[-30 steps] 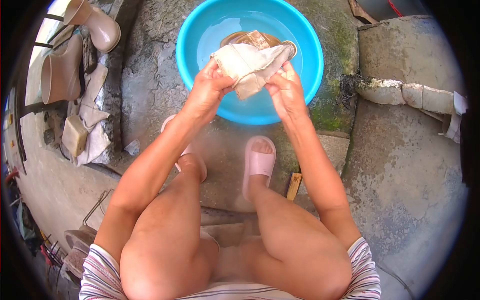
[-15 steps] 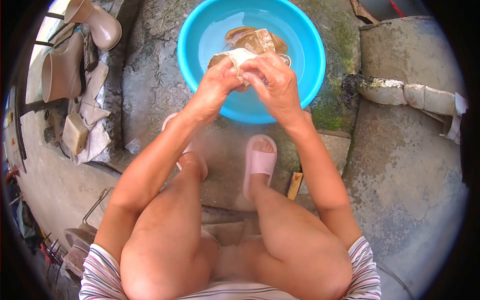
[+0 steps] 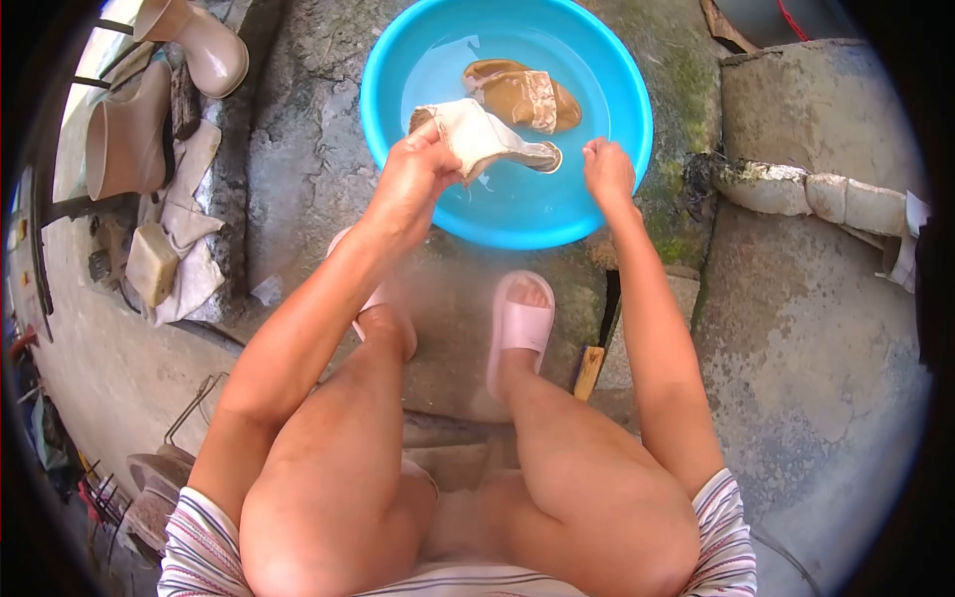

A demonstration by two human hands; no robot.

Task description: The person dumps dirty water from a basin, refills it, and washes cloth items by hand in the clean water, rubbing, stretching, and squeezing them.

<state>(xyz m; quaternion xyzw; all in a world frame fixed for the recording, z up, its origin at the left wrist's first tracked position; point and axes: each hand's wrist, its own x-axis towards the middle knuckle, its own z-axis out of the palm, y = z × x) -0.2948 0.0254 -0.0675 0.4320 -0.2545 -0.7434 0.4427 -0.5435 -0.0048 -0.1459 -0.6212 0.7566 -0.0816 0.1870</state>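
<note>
My left hand (image 3: 410, 184) is closed on a cream-white sandal (image 3: 473, 134), gripping its left end above the water. The sandal is tilted on its side, with a brown patch at the held end and a rounded, dark-edged far end. Beyond it, a tan sandal (image 3: 502, 92) with a pale, frilled strap lies in the water of a blue basin (image 3: 376, 129). Over the basin's right side, apart from both sandals, is my right hand (image 3: 610, 174). Its fingers are curled together, and whatever they may hold is hidden.
Beige rubber boots (image 3: 127, 134), rags and a soap-like block (image 3: 151, 264) lie along a ledge at left. A whitish pipe (image 3: 806, 189) crosses the concrete at right. Between the basin and my knees are my feet in pink slides (image 3: 525, 326) and a small wood piece (image 3: 588, 372).
Both hands were together at the cream-white sandal. My right hand has come away to the right, while my left hand keeps hold of it. More of both sandals now shows.
</note>
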